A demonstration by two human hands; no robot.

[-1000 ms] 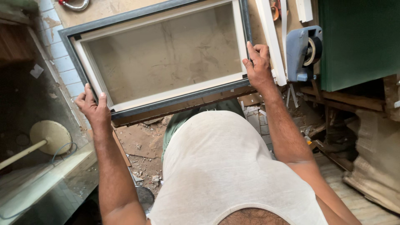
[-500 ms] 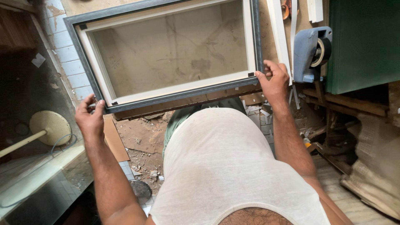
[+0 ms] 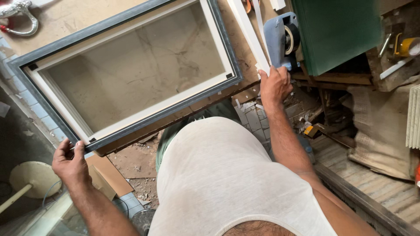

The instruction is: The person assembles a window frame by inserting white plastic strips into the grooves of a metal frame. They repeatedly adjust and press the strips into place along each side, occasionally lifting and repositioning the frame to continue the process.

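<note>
While the left hand (image 3: 70, 164) pinches the near-left corner of the grey window frame (image 3: 127, 74), thumb on top and fingers curled under the edge, the right hand (image 3: 274, 85) has left the frame. Half a second ago that hand gripped the frame's near-right corner; it now rests on the lower end of a white trim strip (image 3: 249, 32) that lies along the right edge of the counter (image 3: 65, 17). Its fingers are bent over the strip end, but whether they clamp it or only touch it cannot be told.

The frame lies flat on the brown counter, skewed, with its near-left corner overhanging the near edge. It carries a white inner border around a translucent pane. Support is therefore one-handed, and the frame appears to rest mainly on the counter.

Just beyond the right hand stands a grey tape dispenser (image 3: 282, 37) with a roll of tape, beside a green cabinet (image 3: 337, 30). A silver ornament (image 3: 19, 15) sits at the far-left corner of the counter. Debris covers the floor (image 3: 131, 161) below.
</note>
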